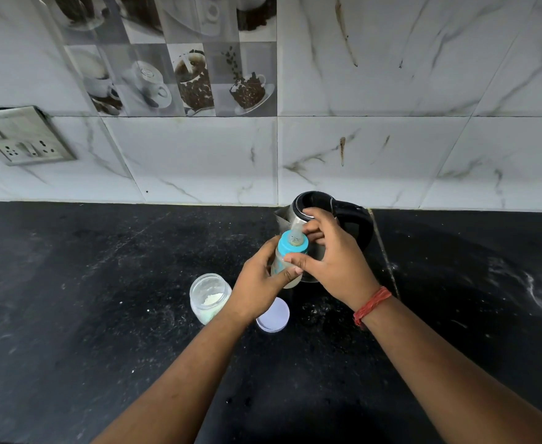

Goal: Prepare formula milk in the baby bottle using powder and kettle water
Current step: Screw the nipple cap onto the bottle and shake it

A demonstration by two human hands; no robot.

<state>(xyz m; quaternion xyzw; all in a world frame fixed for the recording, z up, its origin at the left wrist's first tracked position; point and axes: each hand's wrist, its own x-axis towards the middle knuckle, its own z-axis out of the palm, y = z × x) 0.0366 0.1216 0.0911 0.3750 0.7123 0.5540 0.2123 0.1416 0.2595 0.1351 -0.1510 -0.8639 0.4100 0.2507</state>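
Left hand (pixel 258 280): wrapped around the lower body of the baby bottle (pixel 287 261), fingers curled at its front, so the bottle is gripped and held upright above the counter (pixel 103 315).

Right hand (pixel 330 257): thumb laid across the bottle just below the blue collar (pixel 292 246), upper fingers curved around the far side of the collar; the cap end is judged to be pinched for turning, though whether on or off cannot be told. A red thread band (pixel 372 305) is worn at the wrist.

Baby bottle: small, translucent, with a pale teat (pixel 294 237) seated in the collar. It is held between both hands, in front of the kettle (pixel 314 216). Pale contents appear to show near the base, partly hidden by fingers. Handling is judged light and fairly stiff, the smooth plastic wall likely slippery if wet; the body is best taken at mid-height, and the collar taken by its rim. The soft teat should not be squeezed.

Kettle: steel with a black handle, lid open, standing just behind the bottle near the wall.

Powder jar (pixel 210 298): open, a small amount of white powder inside, standing just left of the left wrist.

Jar lid (pixel 273 315): lying on the counter between the forearms, beside the jar.

Wall socket plate (pixel 22 136): well apart, at far left.
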